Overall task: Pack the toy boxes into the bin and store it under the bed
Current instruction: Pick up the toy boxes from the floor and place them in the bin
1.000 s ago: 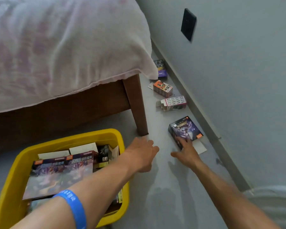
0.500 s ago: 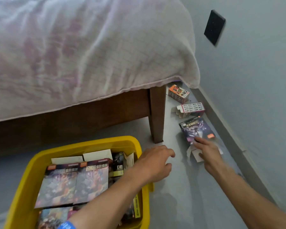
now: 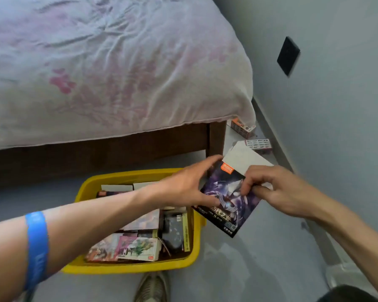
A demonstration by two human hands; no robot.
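Note:
A purple toy box (image 3: 226, 205) with an open white flap is held in the air, just right of the yellow bin (image 3: 195, 240). My right hand (image 3: 277, 190) pinches its upper right edge near the flap. My left hand (image 3: 190, 186) grips its left side, fingers spread across the cover. The bin sits on the floor in front of the bed (image 3: 96, 73) and holds several toy boxes. Two more toy boxes lie on the floor by the wall: an orange one (image 3: 241, 127) and a pink-and-white one (image 3: 259, 144).
The wooden bed leg (image 3: 216, 138) stands between the bin and the loose boxes. A grey wall with a black outlet plate (image 3: 288, 55) runs along the right. My shoe (image 3: 153, 286) is on the floor below the bin. A blue wristband (image 3: 36, 245) is on my left forearm.
The purple box was lying on the floor under my right fingertips; now both hands hold it, lifted toward the bin. The view has shifted left and back.

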